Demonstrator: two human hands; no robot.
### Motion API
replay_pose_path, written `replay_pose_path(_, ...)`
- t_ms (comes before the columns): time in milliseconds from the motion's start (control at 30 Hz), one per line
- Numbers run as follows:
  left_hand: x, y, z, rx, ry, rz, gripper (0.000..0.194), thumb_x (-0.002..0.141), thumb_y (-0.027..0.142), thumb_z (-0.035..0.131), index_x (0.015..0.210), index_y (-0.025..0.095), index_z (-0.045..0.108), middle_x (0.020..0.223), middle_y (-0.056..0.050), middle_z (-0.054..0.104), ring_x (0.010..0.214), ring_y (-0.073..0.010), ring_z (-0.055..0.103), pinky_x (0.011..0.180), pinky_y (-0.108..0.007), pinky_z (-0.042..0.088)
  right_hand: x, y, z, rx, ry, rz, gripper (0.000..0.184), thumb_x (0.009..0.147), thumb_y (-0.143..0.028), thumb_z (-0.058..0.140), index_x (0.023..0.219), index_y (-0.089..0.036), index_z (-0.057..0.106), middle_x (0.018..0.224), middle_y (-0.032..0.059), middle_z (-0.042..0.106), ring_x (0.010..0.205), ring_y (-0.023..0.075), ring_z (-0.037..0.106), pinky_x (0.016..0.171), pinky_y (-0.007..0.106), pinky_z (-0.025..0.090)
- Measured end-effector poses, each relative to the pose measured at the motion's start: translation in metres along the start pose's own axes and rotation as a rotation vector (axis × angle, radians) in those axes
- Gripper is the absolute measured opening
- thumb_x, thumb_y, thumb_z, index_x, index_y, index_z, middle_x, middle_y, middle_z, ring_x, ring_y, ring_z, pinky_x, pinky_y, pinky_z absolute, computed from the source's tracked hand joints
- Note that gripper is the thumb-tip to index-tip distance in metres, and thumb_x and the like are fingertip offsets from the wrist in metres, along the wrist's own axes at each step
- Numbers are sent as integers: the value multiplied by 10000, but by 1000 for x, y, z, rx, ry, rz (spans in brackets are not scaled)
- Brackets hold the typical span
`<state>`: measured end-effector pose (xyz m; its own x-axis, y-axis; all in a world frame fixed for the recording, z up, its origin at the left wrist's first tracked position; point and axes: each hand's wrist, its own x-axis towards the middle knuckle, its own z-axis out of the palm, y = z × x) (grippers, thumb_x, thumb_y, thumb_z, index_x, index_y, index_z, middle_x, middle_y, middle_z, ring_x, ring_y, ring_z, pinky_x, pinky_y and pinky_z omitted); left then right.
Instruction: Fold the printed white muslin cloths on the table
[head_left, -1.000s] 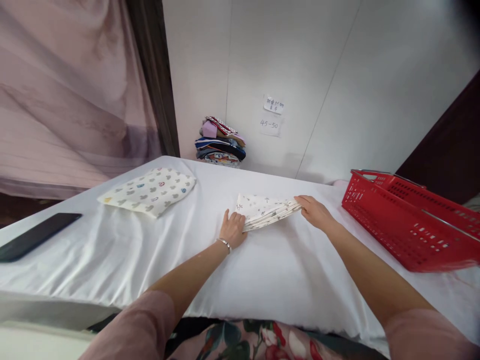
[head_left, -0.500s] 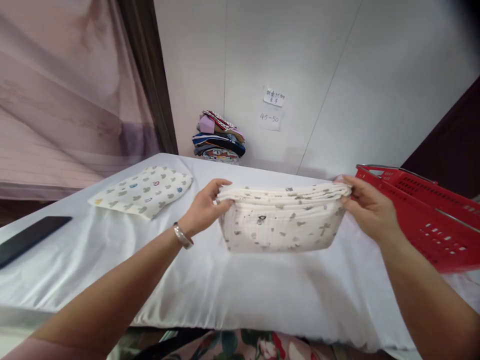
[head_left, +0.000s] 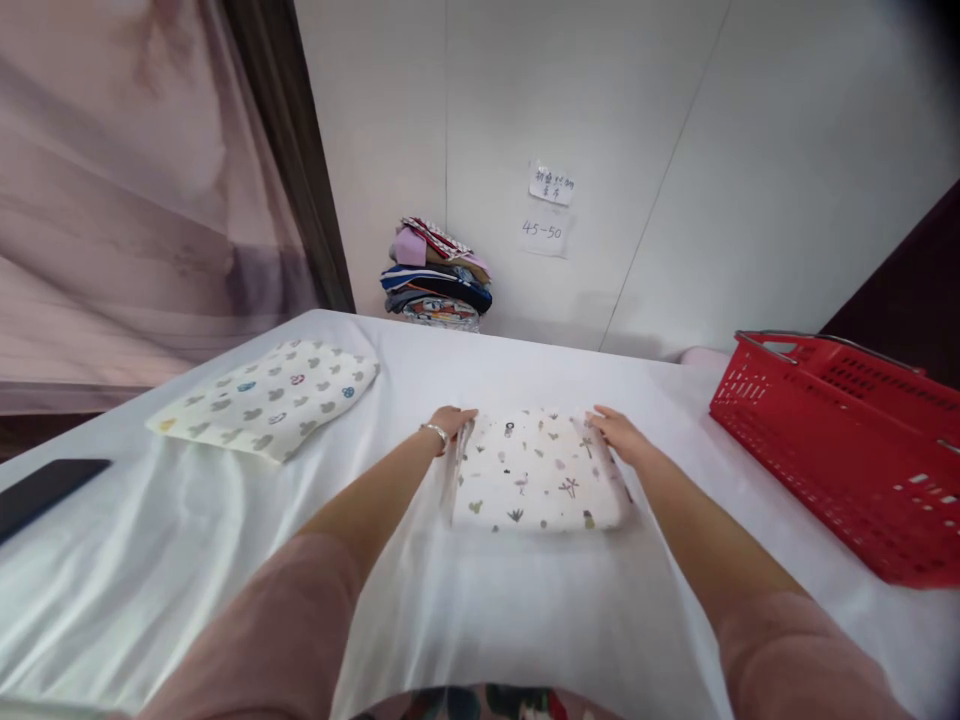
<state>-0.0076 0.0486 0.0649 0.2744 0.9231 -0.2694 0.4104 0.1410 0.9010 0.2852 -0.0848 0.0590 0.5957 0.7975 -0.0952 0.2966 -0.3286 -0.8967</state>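
Observation:
A folded white muslin blanket [head_left: 536, 470], printed with small palm trees, cacti and birds, lies flat on the white-covered table in front of me. My left hand [head_left: 450, 422], with a silver bracelet at its wrist, holds the blanket's far left corner. At the far right corner, my right hand [head_left: 613, 430] has its fingertips on the fabric, thumb side toward the edge. Off to the left rests another folded cloth [head_left: 274, 400], cream with grey and a few coloured mushroom-like shapes.
A red plastic basket [head_left: 832, 450] stands on the right side of the table [head_left: 420, 620]. At the left edge lies a dark flat object [head_left: 49, 495]. Behind the table, a stack of folded textiles [head_left: 436, 275] stands by the wall, near two paper notes [head_left: 544, 235].
Both hands have lowered the folded blanket from a raised, tilted position to lie flat on the table, farther from me. My view has shifted back slightly.

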Motion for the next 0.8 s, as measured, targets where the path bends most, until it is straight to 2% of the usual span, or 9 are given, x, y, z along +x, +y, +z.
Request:
replay_pose_path(100, 13, -13, 2, 77, -27, -16, 721, 547, 537, 681, 1123, 129, 531, 1020, -149, 626, 880, -291, 596, 587, -303, 467, 9, 22, 15, -52, 19, -12, 507, 676, -309, 591, 1156, -151, 539, 1201, 120, 543, 1082, 230, 512, 931, 360, 383)
replay_pose_path(200, 19, -16, -2, 194, -75, 37, 887, 516, 618, 661, 1230, 135, 450, 1209, -164, 522, 1014, -305, 544, 665, -297, 477, 11, 31, 16, -77, 12, -44, 505, 682, -289, 578, 1170, -165, 531, 1241, 89, 518, 1120, 206, 483, 973, 328, 343)
replay_pose_path(300, 20, -14, -7, 235, -145, 50, 911, 566, 673, 585, 1293, 164, 377, 1291, -174, 443, 1063, -307, 518, 685, -301, 480, 13, 35, 14, -118, 23, -80, 512, 700, -310, 558, 1192, -178, 512, 1231, 80, 526, 1101, 205, 496, 969, 346, 349)
replay_pose_path(367, 17, -12, -10, 261, -180, 70, 894, 614, 680, 534, 1326, 181, 322, 1303, -183, 424, 1079, -303, 511, 709, -319, 479, 15, 38, 13, -187, 36, -166, 515, 711, -336, 543, 1203, -189, 503, 1230, 81, 523, 1102, 221, 492, 962, 382, 356)
replay_pose_path(467, 11, -12, -11, 410, -125, 228, 876, 621, 639, 561, 1331, 197, 303, 1333, -169, 389, 1134, -306, 465, 831, -374, 438, 21, 40, 14, -295, 51, -343, 470, 724, -342, 523, 1178, -219, 523, 1239, 72, 511, 1138, 237, 457, 963, 423, 354)
replay_pose_path(533, 7, -15, -10, 534, -50, 368, 809, 612, 581, 607, 1291, 219, 359, 1366, -138, 349, 1177, -309, 418, 894, -401, 400, 26, 40, 14, -352, 43, -430, 412, 731, -326, 515, 1129, -227, 559, 1224, 67, 521, 1150, 235, 446, 979, 430, 339)
replay_pose_path(633, 3, -22, -6, 642, 61, 533, 592, 656, 450, 620, 1179, 224, 460, 1381, -106, 321, 1204, -295, 382, 912, -409, 395, 30, 41, 16, -418, 2, -500, 340, 747, -307, 499, 1057, -207, 599, 1199, 81, 530, 1132, 231, 454, 986, 425, 334)
replay_pose_path(733, 4, -26, -4, 660, 125, 629, 394, 694, 347, 598, 1054, 213, 509, 1326, -96, 377, 1158, -267, 428, 896, -395, 416, 30, 44, 20, -423, -6, -521, 298, 771, -296, 474, 1032, -217, 595, 1204, 76, 513, 1128, 225, 449, 956, 423, 368)
replay_pose_path(800, 6, -27, -3, 660, 119, 640, 285, 707, 332, 587, 958, 211, 528, 1275, -91, 421, 1112, -258, 462, 883, -392, 425, 28, 47, 22, -414, 15, -551, 261, 780, -286, 465, 1001, -226, 589, 1201, 69, 508, 1130, 222, 441, 947, 428, 374)
